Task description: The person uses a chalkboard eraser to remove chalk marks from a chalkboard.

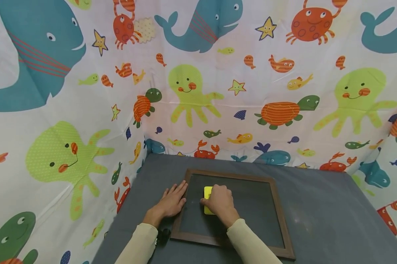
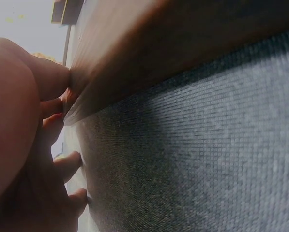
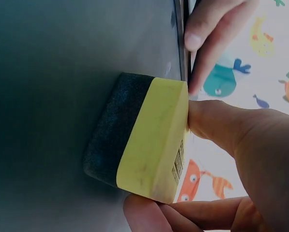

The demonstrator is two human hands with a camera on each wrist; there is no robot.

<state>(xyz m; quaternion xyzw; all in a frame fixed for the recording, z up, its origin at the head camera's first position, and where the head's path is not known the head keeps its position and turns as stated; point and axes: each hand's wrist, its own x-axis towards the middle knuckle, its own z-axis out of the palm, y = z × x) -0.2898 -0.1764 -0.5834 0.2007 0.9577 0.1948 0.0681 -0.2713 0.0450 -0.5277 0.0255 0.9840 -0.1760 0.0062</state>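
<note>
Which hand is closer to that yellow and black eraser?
Right. The right hand grips the eraser itself, while the left hand lies apart, off to the eraser's left, touching the board's wooden frame.

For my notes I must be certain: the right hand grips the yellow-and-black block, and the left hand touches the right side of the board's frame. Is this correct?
Not quite: the left hand touches the left side of the frame, as the head view shows.

On the chalkboard (image 1: pixel 251 209), the right hand (image 1: pixel 221 203) hides part of the eraser (image 1: pixel 208 211), whose print (image 3: pixel 178 162) is too small to read. Just beside the chalkboard's near-left corner, a dark object (image 1: pixel 164 236) cannot be identified.
</note>
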